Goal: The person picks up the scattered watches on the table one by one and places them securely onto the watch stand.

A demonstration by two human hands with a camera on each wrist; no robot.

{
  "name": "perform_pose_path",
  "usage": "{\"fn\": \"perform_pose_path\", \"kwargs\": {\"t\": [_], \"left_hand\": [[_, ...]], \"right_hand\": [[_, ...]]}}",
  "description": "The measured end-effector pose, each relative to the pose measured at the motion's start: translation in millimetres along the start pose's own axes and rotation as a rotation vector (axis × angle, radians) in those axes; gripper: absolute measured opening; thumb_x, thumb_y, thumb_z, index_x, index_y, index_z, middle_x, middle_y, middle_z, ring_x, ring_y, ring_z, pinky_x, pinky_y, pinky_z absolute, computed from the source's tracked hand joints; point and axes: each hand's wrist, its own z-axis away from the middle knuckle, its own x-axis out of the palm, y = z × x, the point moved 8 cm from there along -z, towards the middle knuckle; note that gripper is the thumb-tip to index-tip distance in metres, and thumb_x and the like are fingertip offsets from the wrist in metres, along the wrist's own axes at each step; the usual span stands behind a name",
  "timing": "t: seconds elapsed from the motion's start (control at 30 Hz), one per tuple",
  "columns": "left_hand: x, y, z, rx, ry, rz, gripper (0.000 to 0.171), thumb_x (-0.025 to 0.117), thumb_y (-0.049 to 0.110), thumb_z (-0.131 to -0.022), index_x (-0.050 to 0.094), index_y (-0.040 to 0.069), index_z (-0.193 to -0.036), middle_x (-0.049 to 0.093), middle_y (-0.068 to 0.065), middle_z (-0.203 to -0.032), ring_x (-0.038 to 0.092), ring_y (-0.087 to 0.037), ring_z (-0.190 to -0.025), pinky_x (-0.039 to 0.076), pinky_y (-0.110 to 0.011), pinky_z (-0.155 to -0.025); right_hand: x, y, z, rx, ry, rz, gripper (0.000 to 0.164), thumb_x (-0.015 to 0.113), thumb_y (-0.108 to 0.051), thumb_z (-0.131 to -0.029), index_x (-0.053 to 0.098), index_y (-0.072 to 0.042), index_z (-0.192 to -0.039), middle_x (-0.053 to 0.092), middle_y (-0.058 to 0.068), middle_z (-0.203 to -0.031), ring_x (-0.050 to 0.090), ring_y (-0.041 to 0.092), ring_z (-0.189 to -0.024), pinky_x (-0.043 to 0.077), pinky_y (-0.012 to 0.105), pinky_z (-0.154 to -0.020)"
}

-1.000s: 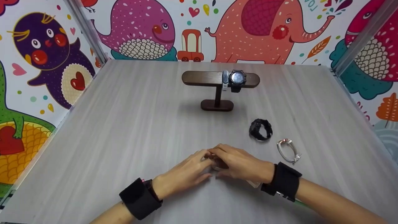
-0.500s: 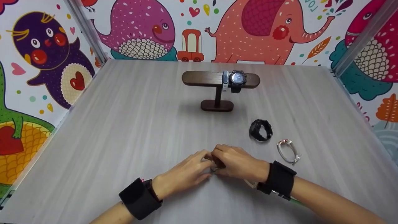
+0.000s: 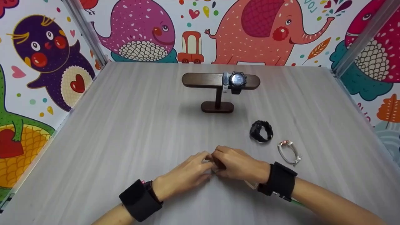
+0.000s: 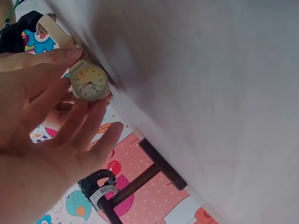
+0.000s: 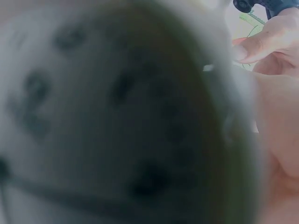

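Where left grip (image 3: 187,173) faces right grip (image 3: 242,163), pale watch (image 4: 89,84) between.

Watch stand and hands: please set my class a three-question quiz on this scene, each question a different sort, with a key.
1. What do the hands hold?
a) a cup
b) a pale watch
c) a pen
2. True or false: the stand is tipped over.
3. Which loose item lies nearer the stand: the black watch or the pale band?

Key: 1. b. 2. False; it stands upright. 3. The black watch.
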Motion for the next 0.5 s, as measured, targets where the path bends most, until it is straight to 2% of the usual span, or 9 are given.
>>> {"fn": "perform_pose_path", "kwargs": {"t": [0.27,0.37,0.5], "left_hand": [[-8.5,1.3,-9.3,-0.015,-0.002,-0.003,0.025,0.067,0.01,-0.095,0.068,0.011,-0.12,0.058,-0.01,-0.127,0.06,-0.025,-0.118,0.054,-0.041,-0.096],[-17.1,2.9,-16.2,-0.003,0.045,-0.019,0.025,0.068,0.011,-0.095,0.068,0.011,-0.12,0.057,-0.011,-0.129,0.059,-0.025,-0.121,0.054,-0.042,-0.097],[-31.3,4.9,-25.4,0.016,0.149,-0.056,0.031,0.07,0.011,-0.094,0.067,0.01,-0.124,0.058,-0.013,-0.129,0.06,-0.027,-0.122,0.055,-0.043,-0.098]], "right_hand": [[-10,9,3,0.018,0.029,-0.03,0.031,0.085,-0.02,-0.078,0.065,-0.01,-0.1,0.061,0.0,-0.093,0.057,0.009,-0.077,0.054,0.024,-0.065],[-19,14,3,0.019,0.062,-0.028,0.033,0.085,-0.02,-0.079,0.067,-0.009,-0.104,0.065,0.002,-0.098,0.063,0.012,-0.083,0.058,0.026,-0.071],[-32,24,2,0.054,0.077,-0.052,0.039,0.084,-0.015,-0.079,0.067,-0.005,-0.114,0.068,0.005,-0.107,0.068,0.019,-0.093,0.061,0.03,-0.077]]}}
